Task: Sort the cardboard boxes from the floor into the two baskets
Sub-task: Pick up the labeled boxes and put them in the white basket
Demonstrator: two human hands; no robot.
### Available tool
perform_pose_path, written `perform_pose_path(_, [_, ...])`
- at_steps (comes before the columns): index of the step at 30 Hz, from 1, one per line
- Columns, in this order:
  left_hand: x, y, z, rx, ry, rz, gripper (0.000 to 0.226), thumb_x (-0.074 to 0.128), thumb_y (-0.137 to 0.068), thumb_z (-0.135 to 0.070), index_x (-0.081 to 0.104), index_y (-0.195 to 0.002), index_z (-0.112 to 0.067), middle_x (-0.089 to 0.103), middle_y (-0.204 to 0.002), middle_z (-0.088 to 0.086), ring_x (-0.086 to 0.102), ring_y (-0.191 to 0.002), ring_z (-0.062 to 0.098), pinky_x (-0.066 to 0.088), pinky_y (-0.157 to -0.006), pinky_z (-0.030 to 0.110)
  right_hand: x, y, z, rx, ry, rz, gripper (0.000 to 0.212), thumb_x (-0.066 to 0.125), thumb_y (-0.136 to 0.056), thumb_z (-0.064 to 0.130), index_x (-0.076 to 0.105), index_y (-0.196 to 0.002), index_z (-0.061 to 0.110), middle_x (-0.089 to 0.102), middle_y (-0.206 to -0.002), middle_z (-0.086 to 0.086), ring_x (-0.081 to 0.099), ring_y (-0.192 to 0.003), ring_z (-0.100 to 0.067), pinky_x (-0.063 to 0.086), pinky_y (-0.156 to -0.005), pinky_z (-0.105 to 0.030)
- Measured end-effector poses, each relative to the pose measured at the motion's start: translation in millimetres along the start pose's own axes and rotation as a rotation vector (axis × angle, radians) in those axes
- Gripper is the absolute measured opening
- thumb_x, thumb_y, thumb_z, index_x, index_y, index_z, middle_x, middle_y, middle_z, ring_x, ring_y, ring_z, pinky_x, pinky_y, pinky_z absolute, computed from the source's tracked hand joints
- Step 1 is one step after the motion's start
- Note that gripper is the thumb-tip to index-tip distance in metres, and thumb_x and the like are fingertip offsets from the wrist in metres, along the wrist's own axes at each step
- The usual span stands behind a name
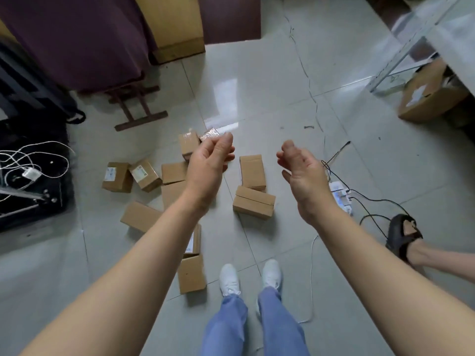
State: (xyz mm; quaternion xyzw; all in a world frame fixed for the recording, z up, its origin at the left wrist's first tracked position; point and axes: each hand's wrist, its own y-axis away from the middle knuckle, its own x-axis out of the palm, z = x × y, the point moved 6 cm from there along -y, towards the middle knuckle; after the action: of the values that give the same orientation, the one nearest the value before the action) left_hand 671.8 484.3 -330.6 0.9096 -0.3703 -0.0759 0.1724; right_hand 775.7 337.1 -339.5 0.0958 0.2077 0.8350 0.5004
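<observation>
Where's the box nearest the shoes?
Head view, lower centre: the box lies on the floor just left of the white shoes, a labelled box just beyond it.

Your small brown cardboard boxes (253,202) lie scattered on the tiled floor (270,86) in front of you. The two leftmost boxes (117,177) show white labels.

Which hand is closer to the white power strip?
Right. The right hand hangs just left of the power strip, above the floor; the left hand is farther left, over the boxes.
</observation>
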Motion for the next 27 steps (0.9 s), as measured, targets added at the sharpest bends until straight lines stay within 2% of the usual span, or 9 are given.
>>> perform_pose_path(3, [8,-49,65,-0.066,-0.046,-0.022,0.025,0.053,-0.094,-0.043,0.062,-0.093,-0.019,0.064,-0.096,0.002,0.061,-0.091,0.015,0.044,-0.083,0.031,-2,-57,-58,0.062,0.033,-0.010,0.023,0.055,-0.090,0.046,0.059,-0.085,0.025,0.063,-0.092,0.007,0.059,-0.091,-0.011,0.045,-0.085,-0.027])
perform_pose_path(7, [21,-101,171,-0.195,-0.133,-0.029,0.022,0.049,-0.097,-0.038,0.060,-0.089,-0.020,0.061,-0.094,0.001,0.057,-0.092,0.016,0.044,-0.086,0.031,-10,-121,-149,0.110,0.124,-0.027,0.016,0.055,-0.091,0.044,0.059,-0.089,0.028,0.063,-0.094,0.011,0.059,-0.093,-0.007,0.044,-0.081,-0.022])
perform_pose_path(11, [28,-145,268,-0.262,-0.214,-0.040,0.021,0.050,-0.096,-0.039,0.059,-0.089,-0.021,0.061,-0.090,-0.005,0.057,-0.091,0.012,0.043,-0.078,0.024,-24,-172,-244,0.188,0.188,-0.056,0.016,0.053,-0.093,0.044,0.058,-0.095,0.029,0.061,-0.095,0.014,0.058,-0.099,-0.008,0.044,-0.092,-0.027])
perform_pose_path(13, [32,-162,312,-0.287,-0.272,-0.021,0.021,0.051,-0.096,-0.039,0.060,-0.096,-0.019,0.061,-0.092,-0.009,0.056,-0.092,0.008,0.040,-0.071,0.018,-32,-192,-292,0.243,0.188,-0.071,0.017,0.050,-0.093,0.047,0.056,-0.090,0.031,0.059,-0.095,0.015,0.056,-0.102,-0.010,0.043,-0.096,-0.029])
perform_pose_path(15, [32,-176,357,-0.321,-0.320,-0.017,0.030,0.051,-0.096,-0.039,0.060,-0.110,-0.014,0.062,-0.101,-0.006,0.055,-0.096,0.009,0.038,-0.074,0.020,-37,-207,-342,0.313,0.172,-0.084,0.022,0.048,-0.093,0.051,0.055,-0.088,0.031,0.058,-0.095,0.015,0.053,-0.103,-0.011,0.042,-0.098,-0.030])
perform_pose_path(18, [28,-194,421,-0.377,-0.374,-0.030,0.043,0.052,-0.095,-0.041,0.056,-0.123,-0.009,0.060,-0.119,0.001,0.053,-0.105,0.012,0.035,-0.085,0.023,-42,-227,-411,0.411,0.173,-0.087,0.041,0.046,-0.092,0.056,0.055,-0.111,0.022,0.056,-0.104,0.010,0.049,-0.106,-0.011,0.039,-0.098,-0.029])
perform_pose_path(20, [26,-206,459,-0.418,-0.423,-0.029,0.052,0.050,-0.095,-0.045,0.050,-0.132,-0.009,0.056,-0.130,0.003,0.051,-0.113,0.015,0.036,-0.091,0.026,-43,-239,-450,0.466,0.194,-0.090,0.054,0.044,-0.091,0.059,0.051,-0.126,0.018,0.053,-0.115,0.006,0.047,-0.108,-0.012,0.034,-0.093,-0.028])
perform_pose_path(23, [26,-222,507,-0.453,-0.476,-0.017,0.061,0.048,-0.095,-0.048,0.041,-0.142,-0.010,0.046,-0.144,0.006,0.044,-0.129,0.021,0.033,-0.099,0.029,-46,-257,-500,0.528,0.216,-0.108,0.072,0.045,-0.088,0.064,0.039,-0.141,0.014,0.049,-0.135,0.000,0.046,-0.121,-0.017,0.031,-0.095,-0.030])
perform_pose_path(27, [31,-238,549,-0.477,-0.454,0.020,0.067,0.051,-0.095,-0.044,0.032,-0.148,-0.010,0.037,-0.152,0.004,0.037,-0.137,0.019,0.027,-0.097,0.021,-45,-276,-543,0.554,0.217,-0.107,0.063,0.043,-0.091,0.061,0.044,-0.133,0.014,0.052,-0.122,0.001,0.049,-0.107,-0.016,0.034,-0.089,-0.030])
